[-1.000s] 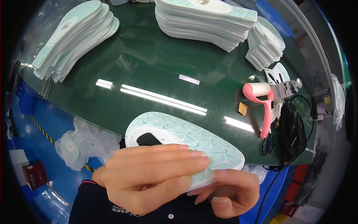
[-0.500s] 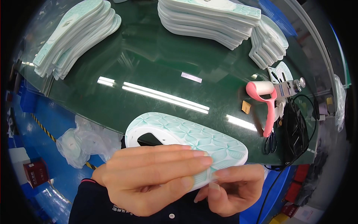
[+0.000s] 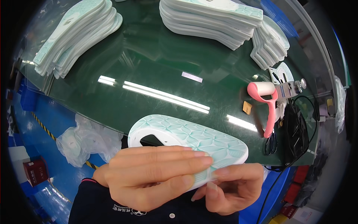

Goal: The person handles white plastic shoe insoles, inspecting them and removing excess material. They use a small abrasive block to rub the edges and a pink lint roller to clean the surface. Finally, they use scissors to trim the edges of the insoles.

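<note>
Close to my body, over the table's near edge, a long rounded white plastic panel (image 3: 220,143) is held at a tilt. It bears a raised teal leaf pattern and has a cut-out near its left end. My left hand (image 3: 153,173) lies across its near side, fingers together on the patterned face, gripping it. At the panel's lower right edge my right hand (image 3: 236,186) is closed, with index finger and thumb pinching the rim. Whatever small thing may be between those fingertips is hidden.
Similar panels form stacks at the far left (image 3: 74,37), far middle (image 3: 209,22) and far right (image 3: 270,43) of the green table (image 3: 149,67). At right lie a pink-handled roller (image 3: 270,112), a clear bottle (image 3: 289,89), scissors (image 3: 271,145) and a black bag (image 3: 295,130).
The panel's left end has dipped very slightly toward me. Both hands keep the same hold, with only a tiny shift of the right fingers.
</note>
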{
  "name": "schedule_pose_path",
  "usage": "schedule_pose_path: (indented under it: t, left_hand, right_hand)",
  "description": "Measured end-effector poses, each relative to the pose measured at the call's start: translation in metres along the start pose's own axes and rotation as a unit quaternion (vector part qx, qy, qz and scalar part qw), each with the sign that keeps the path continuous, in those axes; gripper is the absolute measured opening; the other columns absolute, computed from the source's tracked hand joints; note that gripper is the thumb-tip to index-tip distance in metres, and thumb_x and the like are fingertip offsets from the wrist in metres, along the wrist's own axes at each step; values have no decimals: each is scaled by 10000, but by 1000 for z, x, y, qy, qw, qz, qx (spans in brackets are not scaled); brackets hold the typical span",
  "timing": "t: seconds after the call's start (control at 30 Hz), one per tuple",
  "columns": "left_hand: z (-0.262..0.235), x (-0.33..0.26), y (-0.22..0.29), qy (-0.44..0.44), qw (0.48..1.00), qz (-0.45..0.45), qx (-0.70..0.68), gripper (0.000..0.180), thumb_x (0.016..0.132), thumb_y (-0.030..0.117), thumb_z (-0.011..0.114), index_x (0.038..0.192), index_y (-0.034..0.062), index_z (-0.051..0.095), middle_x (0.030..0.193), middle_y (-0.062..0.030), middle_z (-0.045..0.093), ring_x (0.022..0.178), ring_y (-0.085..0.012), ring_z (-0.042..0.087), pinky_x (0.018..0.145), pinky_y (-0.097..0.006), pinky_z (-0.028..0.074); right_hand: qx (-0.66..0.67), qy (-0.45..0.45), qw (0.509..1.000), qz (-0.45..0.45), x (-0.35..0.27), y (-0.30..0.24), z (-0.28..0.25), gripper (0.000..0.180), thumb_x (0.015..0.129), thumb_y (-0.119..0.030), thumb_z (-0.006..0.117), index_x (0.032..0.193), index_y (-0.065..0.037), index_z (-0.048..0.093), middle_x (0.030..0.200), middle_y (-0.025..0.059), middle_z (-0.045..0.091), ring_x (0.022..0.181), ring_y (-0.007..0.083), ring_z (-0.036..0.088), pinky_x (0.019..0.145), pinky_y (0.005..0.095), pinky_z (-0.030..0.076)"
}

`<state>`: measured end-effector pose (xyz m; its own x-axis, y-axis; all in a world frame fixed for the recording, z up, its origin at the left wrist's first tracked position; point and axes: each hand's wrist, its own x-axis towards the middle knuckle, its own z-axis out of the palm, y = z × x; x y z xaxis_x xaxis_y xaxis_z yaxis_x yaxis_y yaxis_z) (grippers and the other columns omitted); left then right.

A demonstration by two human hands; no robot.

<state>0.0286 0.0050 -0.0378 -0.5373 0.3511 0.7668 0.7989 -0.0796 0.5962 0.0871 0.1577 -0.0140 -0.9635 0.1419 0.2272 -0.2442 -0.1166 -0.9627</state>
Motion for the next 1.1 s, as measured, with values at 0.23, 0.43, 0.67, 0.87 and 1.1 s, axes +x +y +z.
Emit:
schedule_pose_path:
  t: [0.23,0.43,0.67,0.87,1.1]
  left_hand:
    - [-6,1,2,-18,998,-23,-47,260,705,3,617,931,-39,496,886,-262,610,786,-355,635,678,-429,536]
    - [-18,8,-5,-166,984,-42,-50,320,709,57,624,972,-56,481,932,-280,597,841,-382,624,722,-446,520]
    - [3,15,11,11,996,-90,13,275,657,104,632,875,-58,588,883,-231,631,819,-307,645,735,-401,519]
    - [-3,19,14,-36,992,-101,61,344,646,118,646,945,-40,583,915,-175,642,815,-287,649,739,-379,520]
    - [-6,17,12,-68,988,-131,33,358,651,48,595,1001,-27,568,938,-147,641,840,-259,646,754,-357,520]
  right_hand:
    - [18,19,1000,-9,0,7,-1,210,724,57,634,926,98,592,736,137,636,619,150,637,539,217,508]
    - [151,-15,988,36,-6,12,-9,184,762,79,595,945,90,585,907,211,613,701,225,643,611,265,542]
    - [98,21,990,-103,5,21,7,177,768,59,600,942,72,571,875,201,610,689,216,632,617,266,529]
    - [54,20,986,-158,9,27,8,174,773,42,603,940,57,560,849,193,607,678,208,622,621,266,518]
    - [20,11,978,-205,10,28,8,171,779,23,608,938,39,546,817,183,603,666,200,611,627,266,505]
